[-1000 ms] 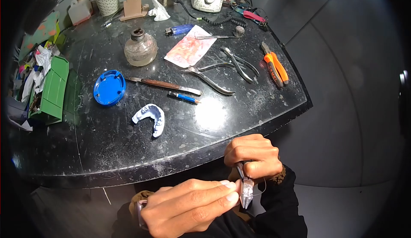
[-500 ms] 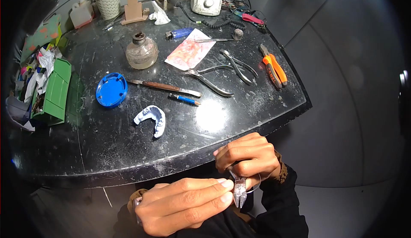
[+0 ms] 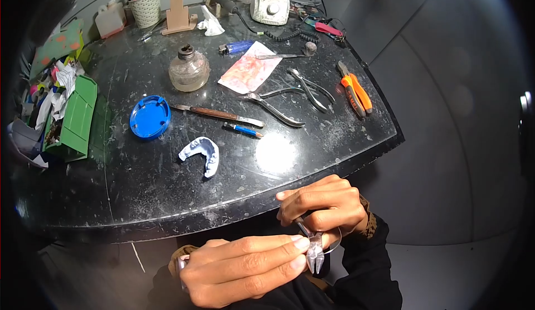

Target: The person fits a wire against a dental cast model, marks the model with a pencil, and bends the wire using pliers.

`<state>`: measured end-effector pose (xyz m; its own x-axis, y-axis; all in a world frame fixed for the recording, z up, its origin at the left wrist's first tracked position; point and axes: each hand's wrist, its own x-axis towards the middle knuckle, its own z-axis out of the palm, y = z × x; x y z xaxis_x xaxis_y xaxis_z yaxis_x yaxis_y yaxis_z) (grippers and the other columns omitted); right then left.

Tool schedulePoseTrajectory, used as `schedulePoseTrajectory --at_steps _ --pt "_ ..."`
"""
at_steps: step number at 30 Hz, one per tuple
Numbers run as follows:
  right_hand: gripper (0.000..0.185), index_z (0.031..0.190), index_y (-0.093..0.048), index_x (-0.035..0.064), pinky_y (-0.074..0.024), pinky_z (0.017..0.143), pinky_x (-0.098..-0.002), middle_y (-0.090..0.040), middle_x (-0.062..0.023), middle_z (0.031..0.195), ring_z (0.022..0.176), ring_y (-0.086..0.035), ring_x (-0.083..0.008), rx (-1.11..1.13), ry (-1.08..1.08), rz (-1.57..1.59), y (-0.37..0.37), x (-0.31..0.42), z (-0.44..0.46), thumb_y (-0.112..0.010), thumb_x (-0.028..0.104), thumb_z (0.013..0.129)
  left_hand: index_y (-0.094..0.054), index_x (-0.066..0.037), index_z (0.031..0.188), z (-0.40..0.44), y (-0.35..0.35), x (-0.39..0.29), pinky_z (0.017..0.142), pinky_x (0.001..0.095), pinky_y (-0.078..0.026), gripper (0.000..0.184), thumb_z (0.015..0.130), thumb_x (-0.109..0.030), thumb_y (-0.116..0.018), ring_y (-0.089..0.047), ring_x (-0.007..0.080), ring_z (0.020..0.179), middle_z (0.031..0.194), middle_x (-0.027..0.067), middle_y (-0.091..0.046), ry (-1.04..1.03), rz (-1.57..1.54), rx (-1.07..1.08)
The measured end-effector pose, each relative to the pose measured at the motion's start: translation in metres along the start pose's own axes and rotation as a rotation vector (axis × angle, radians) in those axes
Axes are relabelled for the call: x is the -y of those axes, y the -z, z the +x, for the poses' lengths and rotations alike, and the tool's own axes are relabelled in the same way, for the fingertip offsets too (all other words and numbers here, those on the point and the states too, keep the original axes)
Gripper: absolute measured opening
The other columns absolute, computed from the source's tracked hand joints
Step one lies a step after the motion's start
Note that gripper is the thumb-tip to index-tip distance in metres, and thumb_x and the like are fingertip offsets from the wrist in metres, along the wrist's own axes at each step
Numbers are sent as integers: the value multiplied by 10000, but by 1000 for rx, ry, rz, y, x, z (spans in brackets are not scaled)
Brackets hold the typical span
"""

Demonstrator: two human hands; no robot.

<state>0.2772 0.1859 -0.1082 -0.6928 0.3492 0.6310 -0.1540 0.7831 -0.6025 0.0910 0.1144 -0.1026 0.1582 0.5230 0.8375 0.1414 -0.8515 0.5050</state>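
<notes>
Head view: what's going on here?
Someone at a dark bench grips small metal pliers in the right hand, just off the bench's near edge. The left hand has its fingers right beside the pliers' head; what they may pinch is hidden. A thin wire curves out beside the pliers. A horseshoe-shaped dental cast lies on the bench, untouched.

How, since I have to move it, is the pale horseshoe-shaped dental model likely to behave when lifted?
The dental model is probably stiff, judging by its moulded look. Its slim, open arch might snap if squeezed. Lying low on the table, it seems unlikely to roll.
</notes>
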Motion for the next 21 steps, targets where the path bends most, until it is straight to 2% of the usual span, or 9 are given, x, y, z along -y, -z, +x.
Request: schedulePoseTrajectory --at_steps 8,13,21 --pt "496 540 -465 42 -571 749 -429 -644 -151 720 692 -691 -241 59 -8 63 -1 5 7 -619 411 834 -673 9 816 0 12 -6 533 253 -581 152 681 58 -722 -698 243 715 812 173 -688 9 -48 75" --pt "497 541 -468 34 -571 748 -422 -638 -145 709 679 -687 -229 70 -27 72 -2 8 8 -622 410 828 -676 3 822 -3 10 -7 530 252 -580 152 686 51 -724 -699 243 721 816 169 -689 10 -37 36" --pt "504 552 -480 25 -564 762 -426 -652 -147 725 706 -693 -241 26 0 -37 -4 9 5 -601 424 835 -676 -4 839 -3 9 -11 513 236 -574 186 674 64 -727 -699 236 727 825 162 -692 41 -15 31"
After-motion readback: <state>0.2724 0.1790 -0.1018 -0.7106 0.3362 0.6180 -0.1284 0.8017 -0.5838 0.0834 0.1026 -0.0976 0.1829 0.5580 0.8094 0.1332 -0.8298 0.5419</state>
